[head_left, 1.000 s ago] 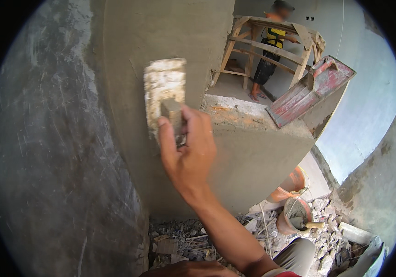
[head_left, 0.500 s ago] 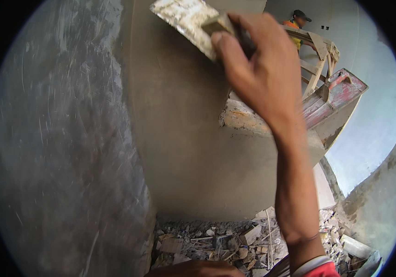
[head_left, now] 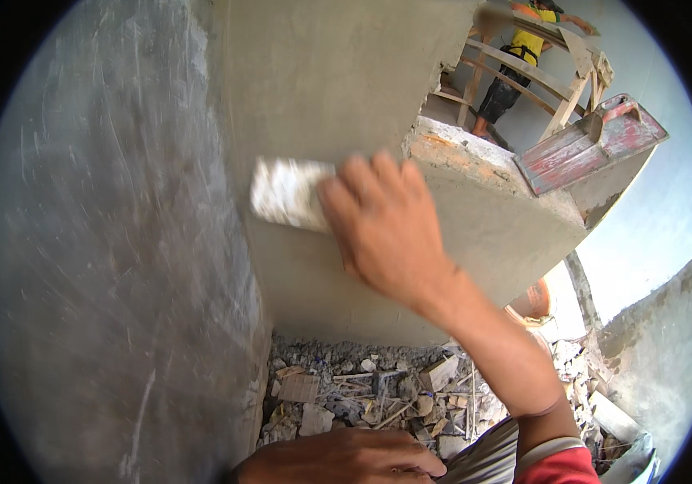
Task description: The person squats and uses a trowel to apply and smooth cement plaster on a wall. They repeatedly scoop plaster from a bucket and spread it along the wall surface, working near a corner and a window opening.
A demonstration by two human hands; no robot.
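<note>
My right hand (head_left: 386, 222) is closed around a plastering trowel (head_left: 285, 192), its short rectangular plate smeared white. The plate lies on or very close to the grey plastered wall (head_left: 338, 89), near the inner corner on the left. Motion blurs the fingers slightly, and the grip is mostly hidden behind the hand. At the bottom edge, my left hand (head_left: 346, 456) rests low with its fingers laid out to the right, holding nothing that shows.
A worn red float (head_left: 592, 145) sits on the rough ledge (head_left: 467, 157). Rubble (head_left: 386, 395) covers the floor below, beside an orange-brown bucket (head_left: 531, 302). A dark scratched wall (head_left: 120, 242) stands left. Beyond the ledge are a wooden trestle (head_left: 560, 101) and a person in yellow (head_left: 523, 48).
My right hand has brought the trowel down and left along the wall. The view has shifted, showing more of the person behind the trestle. My left hand shows more at the bottom.
</note>
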